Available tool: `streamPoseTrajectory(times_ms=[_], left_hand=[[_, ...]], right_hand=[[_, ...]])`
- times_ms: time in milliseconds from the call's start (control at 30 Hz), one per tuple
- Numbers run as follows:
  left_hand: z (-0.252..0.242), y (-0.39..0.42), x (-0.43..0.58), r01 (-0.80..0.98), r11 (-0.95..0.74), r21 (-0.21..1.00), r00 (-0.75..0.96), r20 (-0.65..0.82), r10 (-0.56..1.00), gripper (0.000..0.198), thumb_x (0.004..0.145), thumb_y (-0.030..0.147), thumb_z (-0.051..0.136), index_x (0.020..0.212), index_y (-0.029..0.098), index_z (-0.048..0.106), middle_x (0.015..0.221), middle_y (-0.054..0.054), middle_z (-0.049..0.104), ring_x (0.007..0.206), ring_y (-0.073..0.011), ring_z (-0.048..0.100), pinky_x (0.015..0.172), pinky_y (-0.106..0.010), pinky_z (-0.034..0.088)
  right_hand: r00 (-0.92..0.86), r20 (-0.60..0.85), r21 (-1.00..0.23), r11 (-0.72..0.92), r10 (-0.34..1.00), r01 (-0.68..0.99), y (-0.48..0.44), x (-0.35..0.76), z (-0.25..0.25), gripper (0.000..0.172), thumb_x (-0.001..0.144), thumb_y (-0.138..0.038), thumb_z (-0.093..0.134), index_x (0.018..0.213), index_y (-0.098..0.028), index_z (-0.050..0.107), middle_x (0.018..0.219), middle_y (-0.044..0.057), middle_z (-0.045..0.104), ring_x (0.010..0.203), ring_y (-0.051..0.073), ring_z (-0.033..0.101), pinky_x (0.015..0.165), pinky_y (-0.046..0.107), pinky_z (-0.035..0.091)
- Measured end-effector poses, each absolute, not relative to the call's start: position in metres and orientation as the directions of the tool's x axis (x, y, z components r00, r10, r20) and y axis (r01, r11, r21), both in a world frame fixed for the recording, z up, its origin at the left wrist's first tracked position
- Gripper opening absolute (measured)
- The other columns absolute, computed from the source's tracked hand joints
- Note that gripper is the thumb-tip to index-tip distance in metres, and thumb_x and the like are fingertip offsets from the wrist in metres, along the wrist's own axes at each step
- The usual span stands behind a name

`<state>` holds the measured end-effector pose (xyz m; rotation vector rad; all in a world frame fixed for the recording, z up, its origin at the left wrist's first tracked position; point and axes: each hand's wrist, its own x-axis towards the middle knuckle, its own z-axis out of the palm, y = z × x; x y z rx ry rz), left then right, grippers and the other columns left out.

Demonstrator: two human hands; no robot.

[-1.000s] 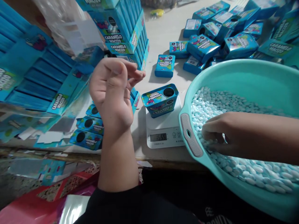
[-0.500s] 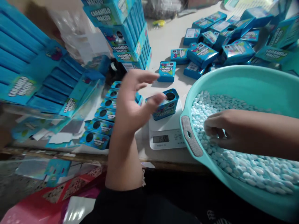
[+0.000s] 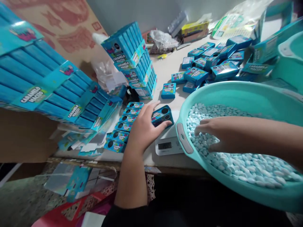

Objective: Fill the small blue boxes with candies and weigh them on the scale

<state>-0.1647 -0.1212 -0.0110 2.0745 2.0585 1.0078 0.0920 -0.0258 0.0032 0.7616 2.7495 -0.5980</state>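
My left hand (image 3: 145,126) is closed around a small blue candy box (image 3: 163,115), fingers behind it and thumb along the near side. The box has a round dark hole in its top face and leans at the white digital scale (image 3: 168,146); whether it touches the plate I cannot tell. The scale's display is too blurred to read. Over the pale blue and white candies (image 3: 246,165) in the turquoise basin (image 3: 227,86), my right hand (image 3: 210,134) is open, thumb apart from the curved fingers, fingertips at the candies.
Left of my left hand stands a row of holed candy boxes (image 3: 119,135). Stacked display packs (image 3: 134,63) rise behind it, with larger packs (image 3: 47,82) farther left. A loose pile of boxes (image 3: 213,61) and a single box (image 3: 168,90) lie beyond the basin.
My left hand has come down from beside the box and closed on it; the box has tilted. My right hand has opened its fingers over the candies. The view has shifted up and left.
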Motion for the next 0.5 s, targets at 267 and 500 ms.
streamPoseTrajectory(times_ms=[267,500], left_hand=[[-0.012,-0.190,-0.208,0.791,0.584,0.183,-0.611,0.165,0.775,0.082,0.075,0.059,0.071,0.145,0.026,0.044,0.150,-0.017,0.043,0.140,-0.0444,0.039,0.114,-0.063,0.035],[-0.034,-0.190,-0.212,0.704,0.710,-0.010,-0.699,0.166,0.696,0.068,0.088,0.054,0.055,0.147,0.020,0.046,0.144,-0.017,0.050,0.134,-0.0387,0.048,0.114,-0.052,0.037]], right_hand=[[-0.847,-0.343,-0.329,0.793,0.406,0.513,-0.034,0.093,0.011,0.051,0.077,-0.024,0.061,0.128,-0.020,0.066,0.118,0.014,0.070,0.098,0.033,0.070,0.080,0.044,0.054],[-0.835,-0.393,-0.326,0.791,0.385,0.517,-0.032,0.093,-0.001,0.061,0.073,-0.031,0.065,0.134,-0.026,0.063,0.132,0.013,0.065,0.109,0.037,0.067,0.087,0.052,0.054]])
